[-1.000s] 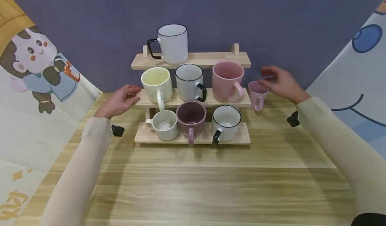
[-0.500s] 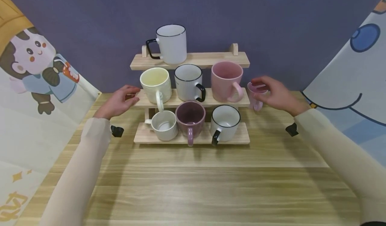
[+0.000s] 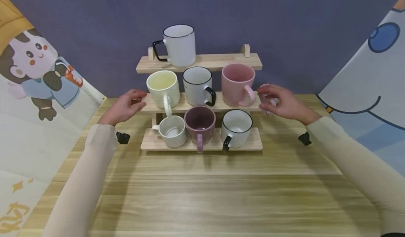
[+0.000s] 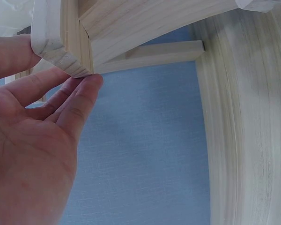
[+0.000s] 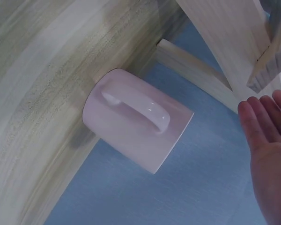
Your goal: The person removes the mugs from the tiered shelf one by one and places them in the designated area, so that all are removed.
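A three-tier wooden shelf rack (image 3: 218, 63) stands against the back, holding several mugs. My left hand (image 3: 124, 105) is at the left end of its middle board; the left wrist view shows thumb and fingers pinching the board end (image 4: 77, 42). My right hand (image 3: 283, 101) reaches the right end of the same board, fingers fairly straight. In the right wrist view those fingertips lie just below the board end (image 5: 271, 70). A small pink mug (image 5: 136, 119) stands on the table beside the rack, partly hidden behind my right hand in the head view.
A white black-rimmed mug (image 3: 181, 47) sits on top. The middle tier bears a pale yellow mug (image 3: 164, 89), a white mug (image 3: 197, 89) and a pink mug (image 3: 235, 85). Below are a small white cup (image 3: 173, 135), a purple mug (image 3: 200, 124) and another white mug (image 3: 238, 129).
My right hand has moved left, past the small pink mug, to the right end of the middle board. The left hand has stayed at the left end.
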Available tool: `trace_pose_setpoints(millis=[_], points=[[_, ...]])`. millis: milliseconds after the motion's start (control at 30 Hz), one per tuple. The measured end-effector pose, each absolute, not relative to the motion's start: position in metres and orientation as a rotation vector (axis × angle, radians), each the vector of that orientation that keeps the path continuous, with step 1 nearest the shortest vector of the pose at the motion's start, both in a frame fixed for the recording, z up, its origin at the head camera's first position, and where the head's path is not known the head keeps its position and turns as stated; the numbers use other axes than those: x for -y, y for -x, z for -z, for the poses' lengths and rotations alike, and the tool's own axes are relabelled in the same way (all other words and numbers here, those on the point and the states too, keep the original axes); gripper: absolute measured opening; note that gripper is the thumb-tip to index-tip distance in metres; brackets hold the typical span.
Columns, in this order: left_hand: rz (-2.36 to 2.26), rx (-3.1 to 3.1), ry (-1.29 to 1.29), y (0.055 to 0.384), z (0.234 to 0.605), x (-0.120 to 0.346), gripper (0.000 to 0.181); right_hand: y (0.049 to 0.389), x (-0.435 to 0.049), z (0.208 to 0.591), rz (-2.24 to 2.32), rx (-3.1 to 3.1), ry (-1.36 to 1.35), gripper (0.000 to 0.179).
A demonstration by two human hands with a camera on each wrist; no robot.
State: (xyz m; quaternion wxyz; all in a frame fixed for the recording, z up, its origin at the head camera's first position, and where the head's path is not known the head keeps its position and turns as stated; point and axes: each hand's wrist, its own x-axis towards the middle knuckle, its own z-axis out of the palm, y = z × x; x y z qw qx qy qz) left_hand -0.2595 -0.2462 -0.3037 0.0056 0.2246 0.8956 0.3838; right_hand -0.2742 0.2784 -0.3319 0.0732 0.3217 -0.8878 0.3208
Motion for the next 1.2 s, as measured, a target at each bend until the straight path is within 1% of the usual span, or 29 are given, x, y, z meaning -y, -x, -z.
trace_pose_setpoints(millis=[367, 633, 900, 1200], points=[[-1.211, -2.803, -0.672, 0.258, 0.302, 0.246, 0.040, 0.274, -0.278, 0.335, -0.900, 2.692, -0.955, 0.037], [-1.205, -2.811, -0.695, 0.261, 0.305, 0.246, 0.040, 0.273, -0.279, 0.339, -0.920, 2.714, -0.904, 0.042], [-1.189, -2.844, -0.695, 0.284, 0.329, 0.262, 0.040, 0.271, -0.280, 0.343, -0.988, 2.656, -0.937, 0.040], [-1.149, -2.945, -0.682, 0.283, 0.325, 0.266, 0.036, 0.270, -0.278, 0.349, -1.038, 2.654, -0.896, 0.040]])
